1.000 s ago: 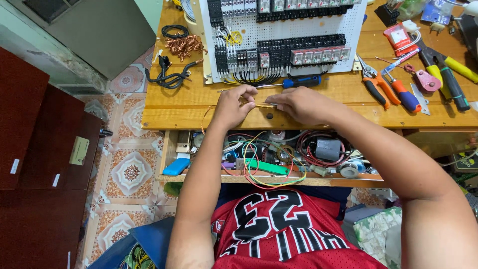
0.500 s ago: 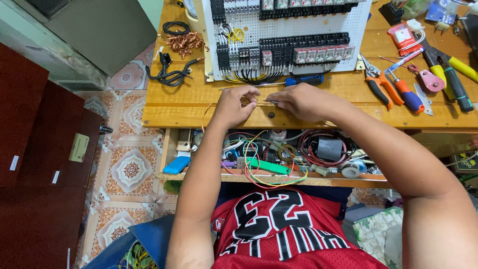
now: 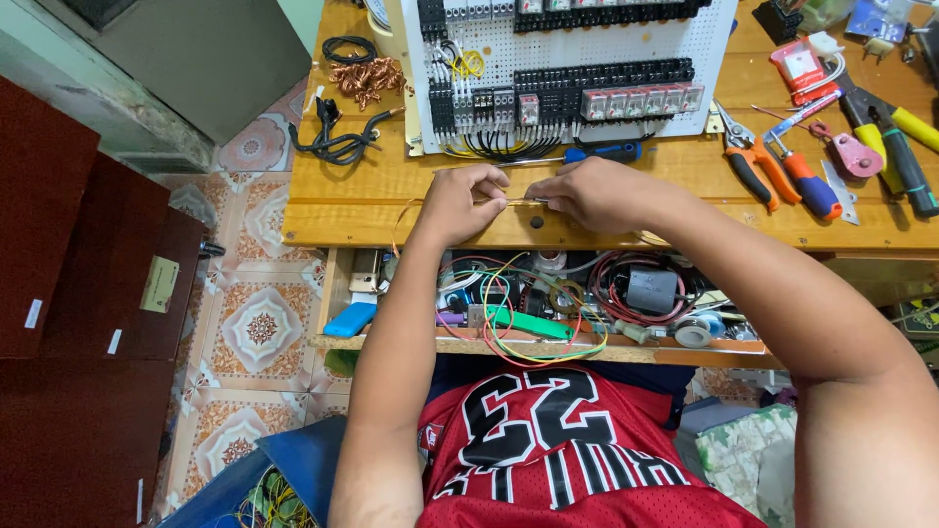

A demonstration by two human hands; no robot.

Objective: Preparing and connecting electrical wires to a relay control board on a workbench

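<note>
Both hands are working at the front edge of the tabletop (image 3: 391, 186). The left hand (image 3: 458, 203) and the right hand (image 3: 587, 194) are pinching the two ends of a thin wire (image 3: 518, 201), which is stretching almost straight between the fingertips, just above the wood. Both hands are closed on it w/ thumb and forefinger; the other fingers are curling in. A thin yellowish strand is also looping down from the left hand over the edge, but it is too fine to say if it is the same wire.

The wire is looking very light and thin, flexible but keeping a bend, so it is prob. kinking easily and slipping if held loosely. Best hold, I think, is close to the end, w/ fingertips only, not too hard.

Behind the hands a blue screwdriver (image 3: 597, 153) is lying, and behind it a white panel (image 3: 577, 59) w/ black terminal blocks and relays is standing. To the right: orange pliers (image 3: 753, 166) and other tools. To the left: a black cord (image 3: 337, 137) and a copper tangle (image 3: 367, 78). Under the tabletop an open shelf (image 3: 391, 340) is holding many coloured wires, tape rolls etc.
</note>
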